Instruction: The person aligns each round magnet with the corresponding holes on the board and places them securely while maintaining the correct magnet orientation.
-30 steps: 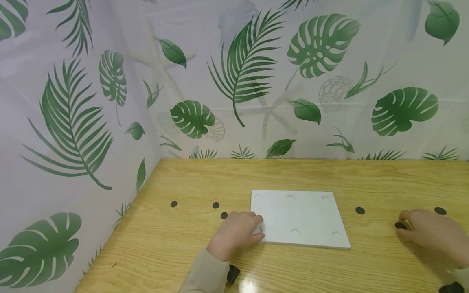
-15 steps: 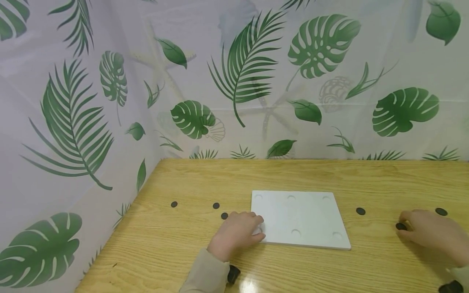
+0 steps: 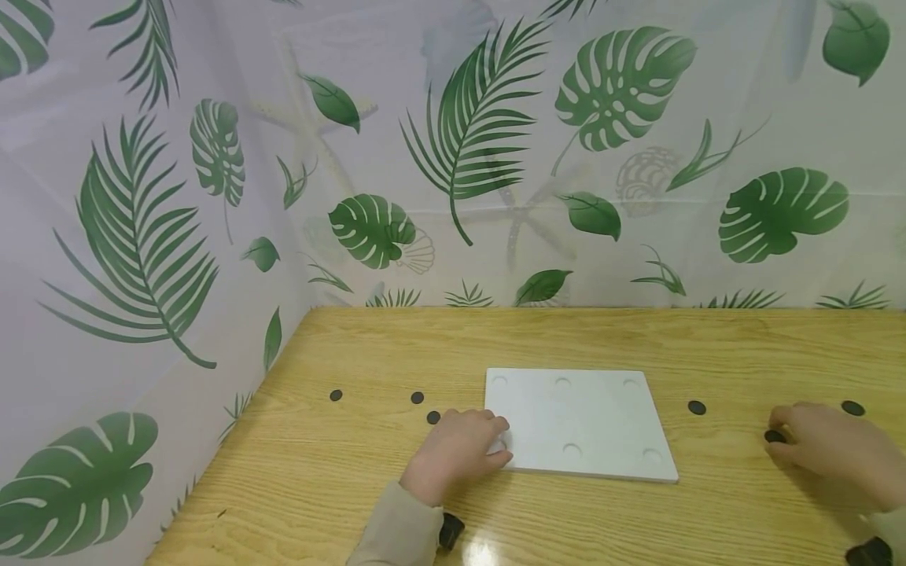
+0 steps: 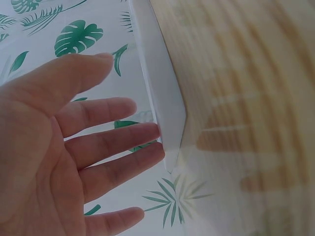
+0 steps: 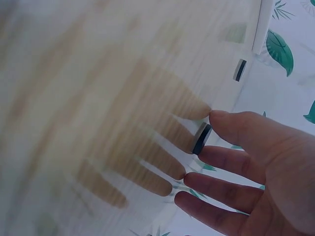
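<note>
A white rectangular board (image 3: 580,417) with several shallow round recesses lies on the wooden table. At its left side is my left hand (image 3: 456,448), fingers loosely bent; in the left wrist view two fingertips (image 4: 156,149) touch the board's edge, with the thumb held apart. Over on the right, my right hand (image 3: 835,444) pinches a small black disc (image 3: 774,437) between thumb and index finger. That disc (image 5: 202,139) stays down at the table surface in the right wrist view. The hand partly hides the board's near left recess.
Three black discs (image 3: 418,398) lie left of the board. To its right is another disc (image 3: 697,408), and one more (image 3: 852,408) sits just beyond the right hand. A leaf-print cloth (image 3: 467,259) borders the table (image 3: 318,472) at the back and left.
</note>
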The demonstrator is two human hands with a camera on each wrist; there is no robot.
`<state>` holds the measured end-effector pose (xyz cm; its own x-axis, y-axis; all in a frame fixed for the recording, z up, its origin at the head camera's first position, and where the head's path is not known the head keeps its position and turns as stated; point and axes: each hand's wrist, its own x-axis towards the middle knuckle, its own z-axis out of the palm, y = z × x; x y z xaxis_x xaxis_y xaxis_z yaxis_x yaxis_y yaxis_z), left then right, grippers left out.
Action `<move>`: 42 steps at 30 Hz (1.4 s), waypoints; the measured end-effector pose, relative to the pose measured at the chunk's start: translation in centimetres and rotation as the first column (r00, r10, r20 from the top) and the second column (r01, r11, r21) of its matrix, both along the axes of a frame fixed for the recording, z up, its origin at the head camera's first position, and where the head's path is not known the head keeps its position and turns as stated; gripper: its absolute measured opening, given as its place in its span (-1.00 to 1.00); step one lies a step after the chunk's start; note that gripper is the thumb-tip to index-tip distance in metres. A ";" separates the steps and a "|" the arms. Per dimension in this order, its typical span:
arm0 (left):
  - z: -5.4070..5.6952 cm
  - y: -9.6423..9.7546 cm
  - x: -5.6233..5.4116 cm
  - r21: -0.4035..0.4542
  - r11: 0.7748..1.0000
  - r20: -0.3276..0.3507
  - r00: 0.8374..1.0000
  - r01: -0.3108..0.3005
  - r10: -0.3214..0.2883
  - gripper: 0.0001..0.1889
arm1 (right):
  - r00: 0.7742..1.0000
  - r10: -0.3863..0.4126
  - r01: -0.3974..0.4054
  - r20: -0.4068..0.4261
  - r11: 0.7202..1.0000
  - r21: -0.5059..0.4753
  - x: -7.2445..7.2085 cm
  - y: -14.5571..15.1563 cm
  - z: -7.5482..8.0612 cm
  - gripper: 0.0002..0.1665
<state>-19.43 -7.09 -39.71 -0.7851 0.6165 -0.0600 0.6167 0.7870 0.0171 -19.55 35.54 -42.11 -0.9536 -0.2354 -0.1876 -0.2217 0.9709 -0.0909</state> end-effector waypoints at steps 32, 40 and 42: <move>0.0 0.1 -0.2 0.001 1.000 0.009 1.000 -0.002 0.002 -0.71 | 1.000 0.014 -0.014 0.013 1.000 -0.004 -0.1 -0.5 -0.2 -0.77; 0.1 0.1 -0.1 0.005 1.000 0.015 1.000 -0.004 0.004 -0.72 | 1.000 0.020 -0.020 -0.007 1.000 -0.001 0.1 -1.0 0.2 -0.80; 0.1 0.0 0.0 0.005 1.000 0.015 1.000 -0.005 0.005 -0.71 | 1.000 0.010 -0.010 -0.006 1.000 0.006 0.1 -1.1 0.4 -0.77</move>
